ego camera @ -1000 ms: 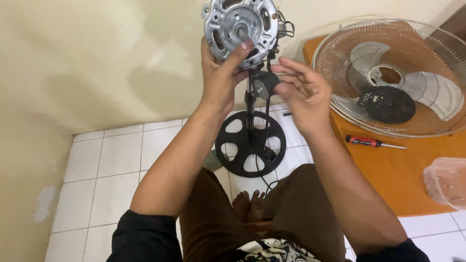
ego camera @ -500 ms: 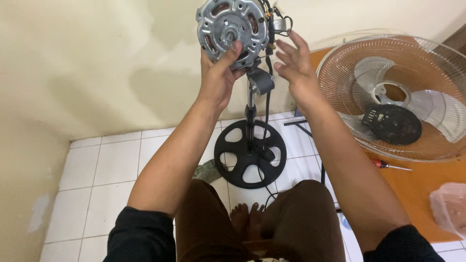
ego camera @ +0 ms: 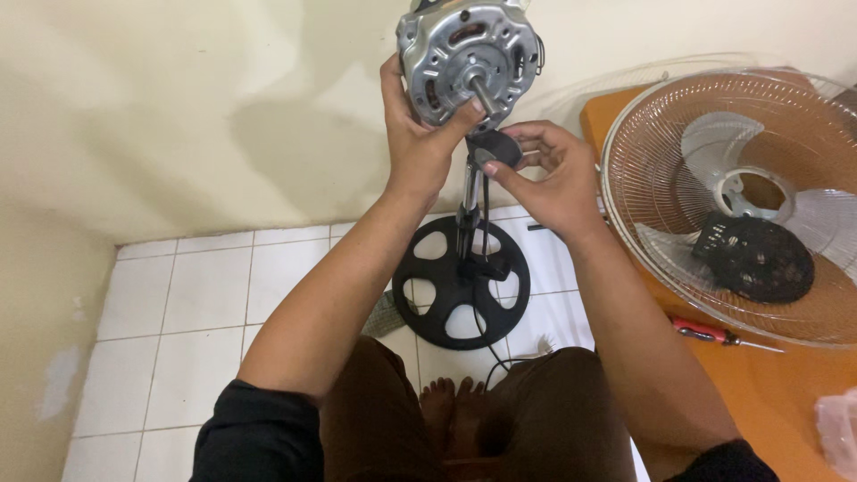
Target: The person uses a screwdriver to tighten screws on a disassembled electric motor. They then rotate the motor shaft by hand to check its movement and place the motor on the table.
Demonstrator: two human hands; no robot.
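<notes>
A bare silver fan motor (ego camera: 466,55) with its shaft pointing at me sits atop a chrome stand pole (ego camera: 468,198). My left hand (ego camera: 418,134) grips the motor from below and the left, thumb by the shaft. My right hand (ego camera: 546,175) pinches the black neck joint (ego camera: 491,150) just under the motor. The pole runs down to a round black spoked base (ego camera: 461,284) on the white tiled floor, with a black cord (ego camera: 486,295) hanging along it.
On an orange table (ego camera: 786,393) at right lie a wire fan guard (ego camera: 714,295) with translucent blades (ego camera: 714,143) and a black round cap (ego camera: 757,259), a red-handled screwdriver (ego camera: 714,335) and a clear plastic bag (ego camera: 839,433). My bare feet (ego camera: 451,406) rest below.
My right hand dropped from beside the motor's rear to the black neck joint under it. The view shifted, so the motor now sits more central. My left hand kept its grip.
</notes>
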